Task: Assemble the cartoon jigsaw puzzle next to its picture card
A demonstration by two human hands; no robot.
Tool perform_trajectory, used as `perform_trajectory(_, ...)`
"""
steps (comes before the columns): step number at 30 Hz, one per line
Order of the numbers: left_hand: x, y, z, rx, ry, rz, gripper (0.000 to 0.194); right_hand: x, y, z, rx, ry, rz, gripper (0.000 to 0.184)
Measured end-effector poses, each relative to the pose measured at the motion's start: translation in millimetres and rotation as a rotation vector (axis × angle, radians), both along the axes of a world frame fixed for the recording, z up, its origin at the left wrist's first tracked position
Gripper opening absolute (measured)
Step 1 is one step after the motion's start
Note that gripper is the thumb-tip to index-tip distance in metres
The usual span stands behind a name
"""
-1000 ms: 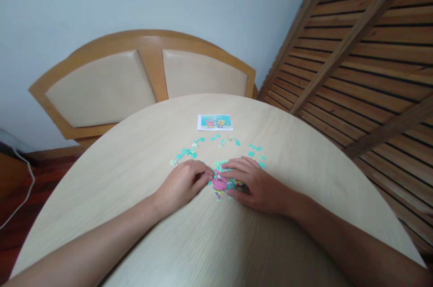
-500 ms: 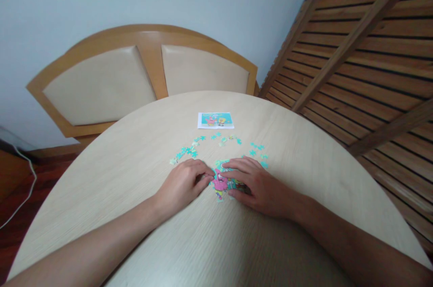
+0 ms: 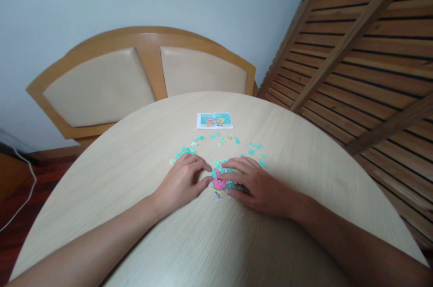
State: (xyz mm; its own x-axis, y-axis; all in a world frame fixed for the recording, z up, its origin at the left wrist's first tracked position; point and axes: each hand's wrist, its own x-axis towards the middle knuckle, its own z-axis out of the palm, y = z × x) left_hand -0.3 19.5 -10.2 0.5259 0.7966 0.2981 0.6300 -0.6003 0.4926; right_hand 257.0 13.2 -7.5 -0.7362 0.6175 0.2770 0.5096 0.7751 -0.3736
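A partly joined jigsaw puzzle with a pink starfish figure lies flat between my hands. At its left edge is my left hand, thumb and forefinger apart with the fingertips by the puzzle's border; I see nothing between them. My right hand rests over the right part of the puzzle, fingers spread and touching it, which hides much of that side. Loose turquoise puzzle pieces lie just beyond my left hand, and more loose pieces are beyond the right one.
A picture card showing the cartoon scene lies farther back on the round wooden table. Behind the table stands a padded headboard against the wall. A slatted wooden panel rises at the right.
My left thumb and forefinger have parted from their pinch at the puzzle's left edge. The right hand stays almost in place on the puzzle.
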Motion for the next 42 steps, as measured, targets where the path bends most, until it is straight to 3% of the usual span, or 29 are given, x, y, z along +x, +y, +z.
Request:
perform_trajectory(23, -1.2, 7.8, 5.6, -0.009, -0.016, -0.131, 0.012, 2.7, 2.1, -1.0, 0.006, 0.004, 0.019, 0.038)
perform_trajectory(28, -0.9, 12.0, 5.6, 0.033, -0.037, -0.247, 0.013, 1.1, 6.1, 0.4, -0.013, 0.018, 0.019, 0.037)
perform_trajectory(36, -0.3, 17.0, 2.0, 0.038, -0.052, -0.324, 0.015, 9.2, 32.1, -12.5, 0.056, 0.059, -0.277, 0.039)
perform_trajectory(42, -0.8, 20.0, 0.1, 0.048, -0.043, -0.325, 0.016, 23.2, 50.1, -25.2, 0.097, 0.072, -0.407, 0.027)
